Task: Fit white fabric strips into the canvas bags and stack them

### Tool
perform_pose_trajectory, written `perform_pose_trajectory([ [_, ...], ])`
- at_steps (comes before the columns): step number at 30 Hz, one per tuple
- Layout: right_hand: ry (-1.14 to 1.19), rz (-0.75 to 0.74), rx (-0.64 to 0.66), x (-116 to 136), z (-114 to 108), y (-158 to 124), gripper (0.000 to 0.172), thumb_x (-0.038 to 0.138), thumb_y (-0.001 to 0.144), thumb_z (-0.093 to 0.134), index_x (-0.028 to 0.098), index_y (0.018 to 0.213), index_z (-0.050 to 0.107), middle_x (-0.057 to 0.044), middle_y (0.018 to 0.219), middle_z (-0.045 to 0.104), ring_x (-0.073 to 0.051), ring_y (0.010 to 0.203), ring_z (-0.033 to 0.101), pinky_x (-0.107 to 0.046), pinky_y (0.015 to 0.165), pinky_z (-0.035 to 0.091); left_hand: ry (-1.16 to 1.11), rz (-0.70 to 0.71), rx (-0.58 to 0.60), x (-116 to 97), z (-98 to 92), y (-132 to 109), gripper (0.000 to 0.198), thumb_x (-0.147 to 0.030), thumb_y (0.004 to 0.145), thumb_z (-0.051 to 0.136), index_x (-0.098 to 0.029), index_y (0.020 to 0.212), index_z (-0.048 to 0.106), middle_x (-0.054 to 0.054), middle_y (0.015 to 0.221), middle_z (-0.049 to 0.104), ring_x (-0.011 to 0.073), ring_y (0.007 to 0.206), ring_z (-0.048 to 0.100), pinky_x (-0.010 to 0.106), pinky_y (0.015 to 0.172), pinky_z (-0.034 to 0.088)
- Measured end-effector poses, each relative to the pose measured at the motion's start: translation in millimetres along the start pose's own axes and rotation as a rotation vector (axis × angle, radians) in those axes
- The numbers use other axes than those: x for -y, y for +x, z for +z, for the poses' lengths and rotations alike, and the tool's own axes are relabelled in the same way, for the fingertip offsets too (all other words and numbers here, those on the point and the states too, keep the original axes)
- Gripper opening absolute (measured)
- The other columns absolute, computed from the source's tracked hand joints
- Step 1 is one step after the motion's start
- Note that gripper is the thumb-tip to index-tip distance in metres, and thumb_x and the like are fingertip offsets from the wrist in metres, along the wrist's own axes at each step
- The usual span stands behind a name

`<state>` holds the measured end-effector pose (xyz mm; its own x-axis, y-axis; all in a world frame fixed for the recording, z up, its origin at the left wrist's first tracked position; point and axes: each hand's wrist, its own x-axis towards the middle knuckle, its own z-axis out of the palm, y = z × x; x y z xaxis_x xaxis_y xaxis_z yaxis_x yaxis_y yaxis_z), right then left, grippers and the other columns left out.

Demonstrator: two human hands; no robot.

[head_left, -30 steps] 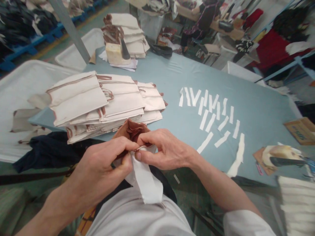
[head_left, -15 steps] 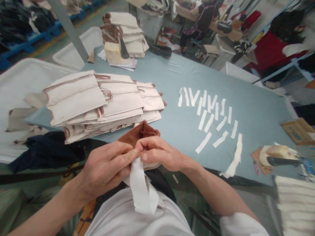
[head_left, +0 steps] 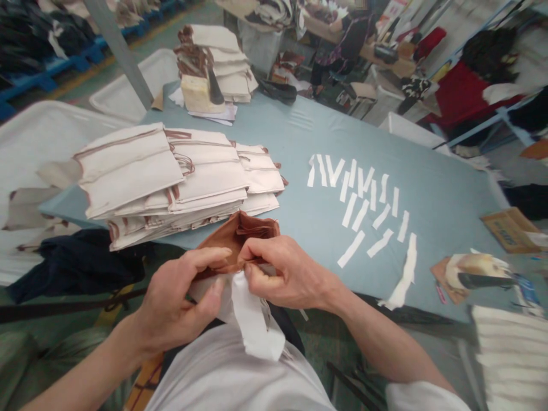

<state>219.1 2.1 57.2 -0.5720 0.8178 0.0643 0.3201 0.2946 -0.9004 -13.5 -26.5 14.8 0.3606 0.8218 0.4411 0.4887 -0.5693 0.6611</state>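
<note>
Close to my body is a cloth bag (head_left: 220,237) with a brown lining and a whitish outside, its mouth facing up. My left hand (head_left: 184,297) holds the bag's near rim on the left, fingers over the lining and thumb against the outer side. With thumb and forefinger, my right hand (head_left: 286,274) pinches the same rim near its middle. From just below that pinch a white strip (head_left: 252,325) hangs over my shirt front. Whether the right fingertips also grip the strip's top end is hidden.
Whitish bags with brown trim (head_left: 205,162) lie stacked on the blue-green table (head_left: 308,228). Several white strips (head_left: 351,245) are laid out to their right. An iron (head_left: 477,274) rests at the right edge. More bags (head_left: 222,51) stand at the back; a person (head_left: 342,45) sits beyond.
My left hand has moved left, away from my right fingertips, and its fingers have spread along the rim. The bag's mouth shows wider, and the strip hangs slightly farther right.
</note>
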Motion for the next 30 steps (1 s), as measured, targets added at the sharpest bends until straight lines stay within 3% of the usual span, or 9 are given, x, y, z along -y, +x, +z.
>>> perform_pose_trajectory([
  [3,-0.136,-0.117,-0.051,2,-1,-5,0.01,0.014,0.079,0.05,0.02,0.079,0.057,0.005,0.067,0.051,-0.009,0.059,0.042,-0.024,0.061,0.03,-0.119,-0.05,0.182,-8,-13.8,9,0.021,-0.021,0.107,0.051,-0.025,0.121,0.067,-0.001,0.096,0.078,0.0144,0.077,0.074,0.02,0.067,0.055],
  [5,-0.134,-0.144,-0.059,5,0,-7,0.011,0.013,0.08,0.05,0.02,0.079,0.058,0.005,0.067,0.052,-0.009,0.06,0.044,-0.023,0.06,0.032,-0.155,-0.007,0.281,-12,-18.4,17,0.021,-0.022,0.112,0.046,-0.023,0.105,0.066,-0.004,0.083,0.07,0.0118,0.066,0.066,0.02,0.061,0.049],
  [8,-0.005,-0.135,-0.025,8,2,-10,0.01,0.012,0.08,0.052,0.019,0.08,0.059,0.008,0.064,0.047,-0.007,0.055,0.04,-0.021,0.057,0.031,-0.052,0.173,0.229,-10,-12.9,24,0.039,-0.029,0.116,0.045,-0.022,0.079,0.054,-0.006,0.066,0.054,0.0117,0.055,0.052,0.026,0.055,0.038],
  [11,0.099,-0.069,-0.015,5,5,-11,0.01,0.013,0.081,0.051,0.02,0.079,0.057,0.01,0.061,0.042,-0.006,0.053,0.034,-0.021,0.055,0.03,0.021,0.241,0.132,0,-0.3,22,0.05,-0.035,0.119,0.038,-0.023,0.071,0.045,-0.007,0.06,0.044,0.0115,0.05,0.042,0.029,0.052,0.031],
  [14,0.103,-0.06,-0.025,-2,8,-12,0.01,0.014,0.084,0.051,0.02,0.079,0.058,0.009,0.061,0.043,-0.007,0.053,0.035,-0.021,0.054,0.03,-0.06,0.183,0.177,8,4.5,16,0.05,-0.039,0.12,0.038,-0.022,0.073,0.047,-0.007,0.061,0.045,0.0107,0.05,0.043,0.027,0.052,0.032],
  [19,-0.099,-0.209,-0.01,-5,5,-16,0.013,0.012,0.089,0.052,0.019,0.086,0.063,0.005,0.068,0.057,-0.009,0.058,0.046,-0.023,0.061,0.035,-0.219,0.13,0.334,-1,-9.8,16,0.031,-0.037,0.118,0.042,-0.022,0.097,0.06,-0.004,0.079,0.061,0.0129,0.067,0.058,0.024,0.066,0.043],
  [23,-0.246,-0.22,0.077,4,-5,-19,0.018,0.018,0.1,0.052,0.019,0.088,0.065,0.0,0.075,0.068,-0.013,0.068,0.058,-0.026,0.066,0.038,-0.202,0.046,0.438,-17,-19.8,21,0.023,-0.024,0.114,0.048,-0.023,0.094,0.061,-0.005,0.08,0.062,0.0124,0.071,0.058,0.023,0.069,0.042],
  [30,-0.256,-0.197,0.165,14,-12,-24,0.018,0.021,0.102,0.051,0.02,0.088,0.063,-0.001,0.075,0.069,-0.014,0.068,0.06,-0.027,0.066,0.039,-0.326,-0.134,0.608,-34,-25.2,28,0.042,-0.033,0.117,0.033,-0.023,0.078,0.046,-0.006,0.071,0.05,0.0123,0.063,0.047,0.024,0.061,0.039],
])
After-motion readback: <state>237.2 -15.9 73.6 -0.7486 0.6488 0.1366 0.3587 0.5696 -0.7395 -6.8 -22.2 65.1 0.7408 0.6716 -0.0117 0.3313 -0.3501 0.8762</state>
